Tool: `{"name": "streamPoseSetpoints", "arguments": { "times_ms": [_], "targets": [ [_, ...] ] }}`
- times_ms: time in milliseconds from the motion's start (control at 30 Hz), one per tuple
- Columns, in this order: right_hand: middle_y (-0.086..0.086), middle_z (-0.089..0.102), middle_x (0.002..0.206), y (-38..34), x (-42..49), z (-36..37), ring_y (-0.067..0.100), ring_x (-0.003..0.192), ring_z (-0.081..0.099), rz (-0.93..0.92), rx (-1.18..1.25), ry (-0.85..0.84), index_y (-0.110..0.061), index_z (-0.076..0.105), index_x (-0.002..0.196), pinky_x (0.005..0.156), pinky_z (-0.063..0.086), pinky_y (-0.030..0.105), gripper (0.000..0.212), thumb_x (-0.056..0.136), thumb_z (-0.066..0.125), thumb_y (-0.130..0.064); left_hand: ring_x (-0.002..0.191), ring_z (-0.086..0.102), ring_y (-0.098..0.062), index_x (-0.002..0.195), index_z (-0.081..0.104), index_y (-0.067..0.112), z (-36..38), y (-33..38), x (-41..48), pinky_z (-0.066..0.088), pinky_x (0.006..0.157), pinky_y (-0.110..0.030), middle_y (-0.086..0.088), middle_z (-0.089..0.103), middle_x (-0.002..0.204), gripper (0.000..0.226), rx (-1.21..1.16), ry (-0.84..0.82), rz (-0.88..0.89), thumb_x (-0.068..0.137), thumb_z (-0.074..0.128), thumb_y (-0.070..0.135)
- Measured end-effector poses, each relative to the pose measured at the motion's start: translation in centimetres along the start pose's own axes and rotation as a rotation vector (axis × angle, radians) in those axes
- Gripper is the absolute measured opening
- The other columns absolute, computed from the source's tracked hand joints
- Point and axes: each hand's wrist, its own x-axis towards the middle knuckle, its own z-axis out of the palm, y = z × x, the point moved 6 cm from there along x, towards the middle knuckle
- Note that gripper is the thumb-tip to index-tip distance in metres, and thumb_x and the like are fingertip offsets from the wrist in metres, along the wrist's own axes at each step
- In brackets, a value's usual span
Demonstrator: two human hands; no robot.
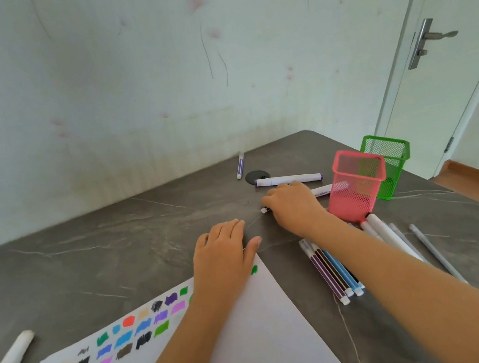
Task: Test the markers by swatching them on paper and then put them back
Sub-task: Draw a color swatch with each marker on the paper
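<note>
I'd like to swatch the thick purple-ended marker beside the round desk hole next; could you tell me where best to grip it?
Pinch the thick marker mid-barrel from above, thumb on the near side: it lies flat and crosswise on the table, nothing resting on it, just beyond the right hand.

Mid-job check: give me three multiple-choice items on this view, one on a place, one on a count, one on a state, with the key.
1. The left hand rests on: A the paper, at its far corner; B the wall; C the door handle.
2. Mesh holders standing on the table: A one; B two; C three.
3. The right hand is: A flat on the paper; B raised and empty; C curled on a thin marker.

Key:
1 A, its straight fingers lie flat on the sheet's corner.
2 B, a pink cup stands in front of a green cup.
3 C, only the marker's white end shows past the curled fingers.
</note>
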Motion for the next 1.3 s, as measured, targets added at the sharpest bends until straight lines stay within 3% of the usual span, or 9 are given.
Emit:
{"name": "streamPoseSetpoints", "arguments": {
  "times_ms": [200,333,467,600,767,833,933,1100,1300],
  "targets": [
    [0.0,0.06,0.119,-0.5,0.1,0.0,0.022,0.111,0.053,-0.226,-0.034,0.019,-0.021,0.056,0.123,0.088,0.037,0.032,0.034,0.093,0.047,-0.01,0.13,0.039,-0.01,0.14,0.041,0.024,0.4,-0.2,0.0,0.029,0.104,-0.026,0.007,0.045,0.142,0.056,-0.016,-0.022,0.0,0.097,0.026,0.055],
    [0.004,0.063,0.111,-0.9,0.2,-0.3,0.025,0.101,0.058,-0.328,0.051,0.129,-0.016,0.059,0.12,0.084,0.042,0.034,0.033,0.089,0.053,-0.006,0.132,0.035,-0.009,0.142,0.037,0.025,0.1,-0.3,-0.1,0.026,0.105,-0.025,0.008,0.042,0.145,0.057,0.005,-0.005,-0.018,0.096,0.023,0.056],
    [0.008,0.067,0.093,-0.7,-0.4,-2.4,0.027,0.082,0.062,-0.197,0.473,0.364,-0.012,0.067,0.106,0.069,0.05,0.039,0.02,0.088,0.059,-0.008,0.131,0.038,-0.01,0.143,0.035,0.025,-0.7,-0.7,-1.0,0.027,0.104,-0.026,0.008,0.043,0.143,0.058,0.028,-0.002,-0.038,0.096,0.022,0.057],
    [-0.006,0.067,0.092,-1.1,-2.2,-4.8,0.012,0.079,0.064,0.072,0.974,0.49,-0.018,0.068,0.109,0.077,0.051,0.022,0.025,0.085,0.066,-0.01,0.134,0.034,-0.011,0.146,0.026,0.029,-2.1,-2.0,-2.3,0.024,0.109,-0.028,0.01,0.038,0.147,0.061,0.043,-0.06,-0.067,0.094,0.021,0.06],
    [-0.008,0.07,0.09,-5.1,-5.2,-4.9,0.007,0.08,0.067,0.316,1.419,0.359,-0.024,0.067,0.101,0.076,0.055,0.023,0.02,0.084,0.07,-0.014,0.122,0.049,-0.012,0.139,0.043,0.027,-5.3,-2.7,-5.8,0.035,0.099,-0.028,0.007,0.054,0.134,0.068,0.041,-0.002,-0.039,0.088,0.02,0.066],
    [-0.002,0.071,0.089,-7.0,-6.4,-4.8,0.015,0.082,0.069,0.365,1.586,0.324,-0.024,0.067,0.095,0.073,0.058,0.027,0.019,0.083,0.07,-0.01,0.093,0.065,-0.015,0.114,0.066,0.021,-6.6,-2.6,-7.6,0.048,0.076,-0.029,0.003,0.071,0.104,0.063,0.05,0.134,0.025,0.092,0.024,0.062],
    [0.01,0.072,0.091,-9.3,-8.1,-4.5,0.025,0.079,0.071,0.468,1.838,0.271,-0.015,0.069,0.095,0.065,0.059,0.031,0.017,0.083,0.069,-0.003,0.063,0.063,-0.016,0.083,0.072,0.019,-7.4,-3.1,-10.2,0.045,0.057,-0.026,0.004,0.069,0.071,0.053,0.079,0.314,0.104,0.097,0.029,0.047],
    [0.012,0.073,0.093,-12.3,-9.5,-4.2,0.023,0.076,0.072,0.568,2.055,0.165,-0.008,0.066,0.103,0.065,0.058,0.029,0.02,0.084,0.068,-0.003,0.062,0.063,-0.017,0.081,0.071,0.017,-8.3,-4.8,-12.7,0.046,0.055,-0.028,0.003,0.07,0.072,0.034,0.097,0.37,0.073,0.09,0.046,0.037],
    [0.007,0.075,0.085,-15.2,-9.8,-3.9,0.018,0.078,0.072,0.418,2.004,-0.002,-0.004,0.067,0.1,0.065,0.056,0.024,0.013,0.088,0.065,-0.009,0.067,0.062,-0.018,0.082,0.07,0.016,-8.5,-6.4,-14.8,0.049,0.056,-0.029,0.002,0.069,0.076,0.033,0.072,0.381,0.031,0.09,0.046,0.038]
  ]
}}
